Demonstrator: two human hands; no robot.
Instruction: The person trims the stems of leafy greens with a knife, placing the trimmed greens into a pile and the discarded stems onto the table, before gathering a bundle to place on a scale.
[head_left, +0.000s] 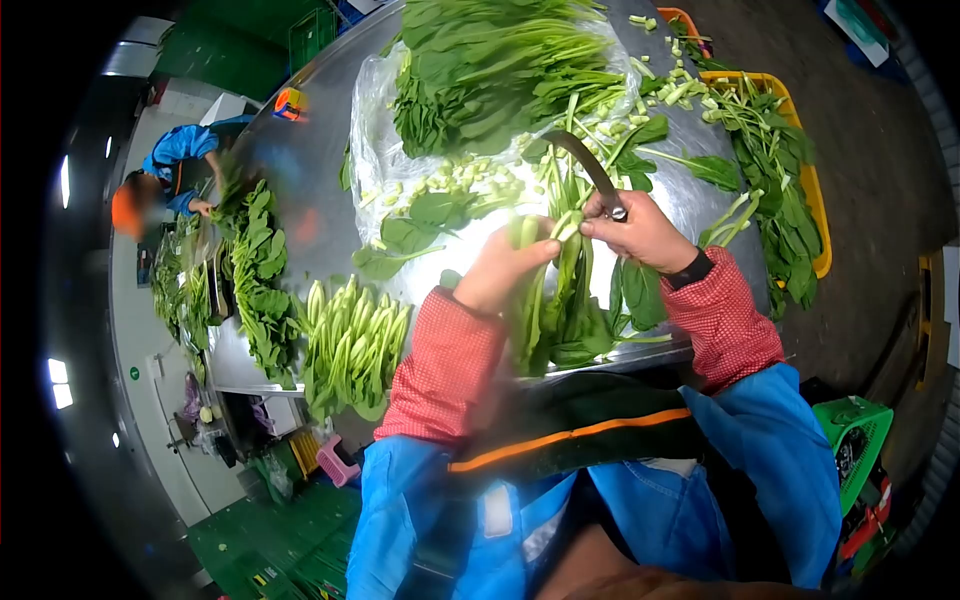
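Observation:
Leafy green vegetables (pixel 568 300) hang between my hands, stalk ends up and leaves towards the table's near edge. Closed around some of the stalks is my left hand (pixel 500 264), its thumb close to their cut ends. My right hand (pixel 645 234) grips a curved knife (pixel 594 168), whose dark blade arcs up and to the left, while its thumb and fingertips meet the stalk tops. The knife's handle is mostly hidden in that hand. Behind my hands, a large pile of greens (pixel 480 80) lies on clear plastic sheeting (pixel 372 100), with chopped stalk pieces (pixel 470 182) scattered before it.
Trimmed greens (pixel 352 340) lie bunched at the left on the metal table (pixel 325 190). A yellow crate (pixel 822 215) full of greens stands right. An orange tape roll (pixel 290 103) sits at the far edge. A co-worker (pixel 180 150) handles greens at far left.

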